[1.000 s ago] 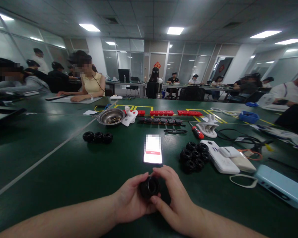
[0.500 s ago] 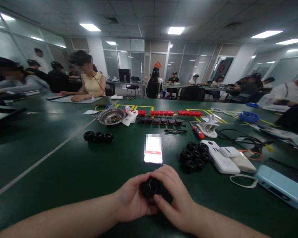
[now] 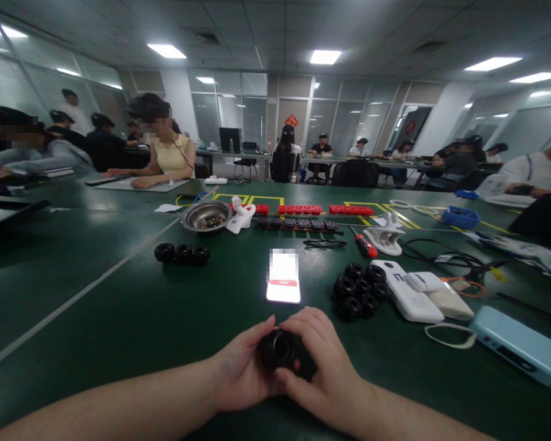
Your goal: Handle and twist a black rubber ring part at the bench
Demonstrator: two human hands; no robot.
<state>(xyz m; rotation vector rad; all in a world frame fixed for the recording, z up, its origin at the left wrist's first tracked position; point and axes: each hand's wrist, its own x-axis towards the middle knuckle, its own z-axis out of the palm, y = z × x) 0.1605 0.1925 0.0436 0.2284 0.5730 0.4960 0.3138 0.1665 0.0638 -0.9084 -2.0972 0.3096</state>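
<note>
At the lower centre of the frame, a person's left hand (image 3: pixel 242 375) and right hand (image 3: pixel 328 370) are clasping a black wheel-like ring (image 3: pixel 269 352), both partly closed around its sides, over a green table (image 3: pixel 174 324). A lit phone (image 3: pixel 282 294) is lying just beyond the hands, near the middle of the frame. Right of centre, a cluster of similar rings (image 3: pixel 358 293) is sitting beside a white device (image 3: pixel 411 301), while a row of three more (image 3: pixel 182 253) is resting left of centre near a metal bowl (image 3: pixel 190 215).

Held ring (image 3: pixel 269 351) smooth, glossy; bowl (image 3: pixel 193 214) shiny metal; tabletop (image 3: pixel 202 318) smooth; blue bin (image 3: pixel 460 220) plastic.
</note>
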